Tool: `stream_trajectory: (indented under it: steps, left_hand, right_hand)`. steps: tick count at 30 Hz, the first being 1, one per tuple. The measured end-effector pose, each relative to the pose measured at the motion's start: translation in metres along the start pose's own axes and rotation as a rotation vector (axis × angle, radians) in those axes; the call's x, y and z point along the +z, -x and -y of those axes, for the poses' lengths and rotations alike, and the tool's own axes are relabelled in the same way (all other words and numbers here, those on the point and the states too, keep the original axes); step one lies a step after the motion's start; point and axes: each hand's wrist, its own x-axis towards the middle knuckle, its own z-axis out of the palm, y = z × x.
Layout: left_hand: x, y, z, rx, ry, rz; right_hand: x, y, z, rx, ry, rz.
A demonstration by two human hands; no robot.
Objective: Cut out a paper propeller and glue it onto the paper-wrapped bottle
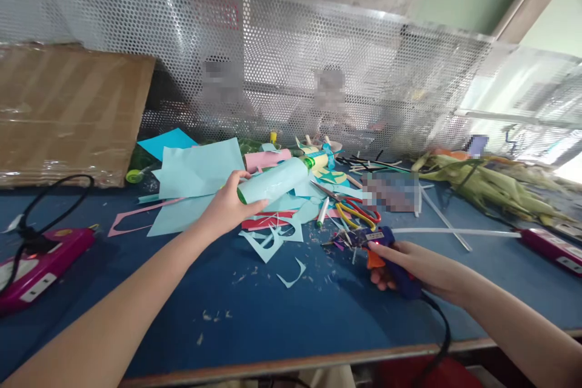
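A green bottle wrapped in light blue paper [278, 180] lies tilted in my left hand [234, 203], its neck pointing right. My right hand [402, 264] is wrapped round a dark blue glue gun [379, 236] with an orange trigger, its nozzle pointing left and a long clear glue stick at its back. Between the hands are scissors with red and yellow handles [359, 212], a white marker [323, 212] and cut paper scraps [268, 242]. Light blue sheets [200, 170] lie behind my left hand.
Pink power strips sit at the left [59, 254] and right [552, 248] of the blue table [273, 315]. A cardboard sheet [73, 115] leans against the perforated metal screen [291, 60]. Dried green husks [491, 185] lie at the back right. A black cord hangs from the glue gun over the front edge.
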Motion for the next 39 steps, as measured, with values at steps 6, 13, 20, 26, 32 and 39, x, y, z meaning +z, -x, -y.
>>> stream_trajectory:
  steps: [6, 13, 20, 26, 32, 39]
  left_hand:
    - [-0.001, 0.0, -0.002, -0.021, -0.004, 0.001]
    - [-0.002, 0.001, -0.004, -0.052, 0.008, 0.033]
    - [-0.002, -0.001, 0.002, -0.053, 0.025, 0.034]
    - [-0.002, -0.001, 0.004, -0.065, 0.029, 0.047]
    - [-0.002, 0.002, -0.003, -0.052, 0.038, 0.085]
    - [-0.001, 0.003, -0.002, -0.037, 0.057, 0.123]
  right_hand:
    - [-0.017, -0.001, 0.008, 0.094, 0.738, -0.209]
    - [0.019, 0.007, 0.051, -0.609, 1.082, -0.293]
    - [0.106, -0.05, 0.087, -1.135, 1.316, -0.034]
    - [0.122, -0.064, 0.09, -1.19, 1.398, 0.018]
    - [0.11, -0.053, 0.084, -1.269, 1.197, 0.019]
    - [0.088, -0.038, 0.078, -1.192, 0.955, -0.14]
